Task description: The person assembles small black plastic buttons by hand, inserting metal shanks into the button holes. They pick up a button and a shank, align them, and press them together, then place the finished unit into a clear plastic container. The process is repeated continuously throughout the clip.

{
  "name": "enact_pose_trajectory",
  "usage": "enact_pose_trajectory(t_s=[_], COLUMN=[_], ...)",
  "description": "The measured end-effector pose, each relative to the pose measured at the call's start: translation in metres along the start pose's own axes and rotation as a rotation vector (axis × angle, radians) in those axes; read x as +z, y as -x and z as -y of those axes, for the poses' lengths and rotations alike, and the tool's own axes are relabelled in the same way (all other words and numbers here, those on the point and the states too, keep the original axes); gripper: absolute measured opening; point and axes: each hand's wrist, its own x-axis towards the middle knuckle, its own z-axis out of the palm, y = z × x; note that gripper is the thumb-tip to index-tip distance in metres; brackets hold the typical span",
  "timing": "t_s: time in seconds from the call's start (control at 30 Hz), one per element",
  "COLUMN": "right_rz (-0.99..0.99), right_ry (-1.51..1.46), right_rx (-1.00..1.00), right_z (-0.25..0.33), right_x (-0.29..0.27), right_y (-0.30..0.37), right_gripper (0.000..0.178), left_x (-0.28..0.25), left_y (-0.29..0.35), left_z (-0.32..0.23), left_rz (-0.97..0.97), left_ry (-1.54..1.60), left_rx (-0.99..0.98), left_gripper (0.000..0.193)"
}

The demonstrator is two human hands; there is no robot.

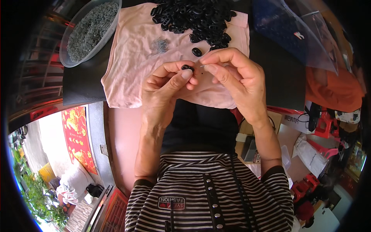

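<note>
Between the thumb and fingers of my left hand (164, 81) is a small black oval plastic piece (187, 67). My right hand (243, 77), just to its right, pinches a thin, pale, metallic-looking piece (202, 66), too small to name for certain; its end points toward the black piece, with a gap between them. Both hands are above a pink cloth (127, 65). One loose black oval piece (197, 52) lies just beyond my fingers. Farther off is a heap of similar black pieces (193, 17), and left of it a little cluster of thin grey bits (160, 45).
A clear plastic bowl (63, 50) full of small grey pieces (92, 31) stands at the far left of the dark table (83, 85). Clear plastic sheeting (315, 34) covers the far right. Orange cloth (332, 91) and red stools (324, 125) are at the right.
</note>
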Motion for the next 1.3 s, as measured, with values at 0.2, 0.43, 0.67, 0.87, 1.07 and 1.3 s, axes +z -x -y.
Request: enact_pose_trajectory(t_s=[0.2,0.43,0.67,0.87,1.07,1.3], right_rz=[0.048,0.048,0.056,0.090,0.112,0.079], right_ry=[-0.114,-0.052,-0.010,0.080,0.103,0.033], right_rx=[0.045,0.053,0.065,0.030,0.064,0.033], right_z=[0.001,0.003,0.002,0.004,0.007,0.000], right_x=[0.006,0.003,0.001,-0.001,-0.001,0.000], right_y=[0.001,0.002,0.003,0.003,0.003,0.006], right_gripper=[0.011,0.011,0.009,0.009,0.009,0.008], left_x=[-0.002,0.002,0.003,0.006,0.004,0.007], left_y=[0.002,0.005,0.005,0.007,0.007,0.007], left_z=[0.007,0.005,0.006,-0.001,-0.008,-0.006], left_rz=[0.052,0.031,0.020,0.036,0.108,0.088], left_ry=[-0.031,-0.121,-0.214,-0.380,-0.571,-0.548], left_rx=[0.009,0.038,0.080,0.113,0.172,0.163], left_gripper=[0.014,0.014,0.014,0.012,0.012,0.011])
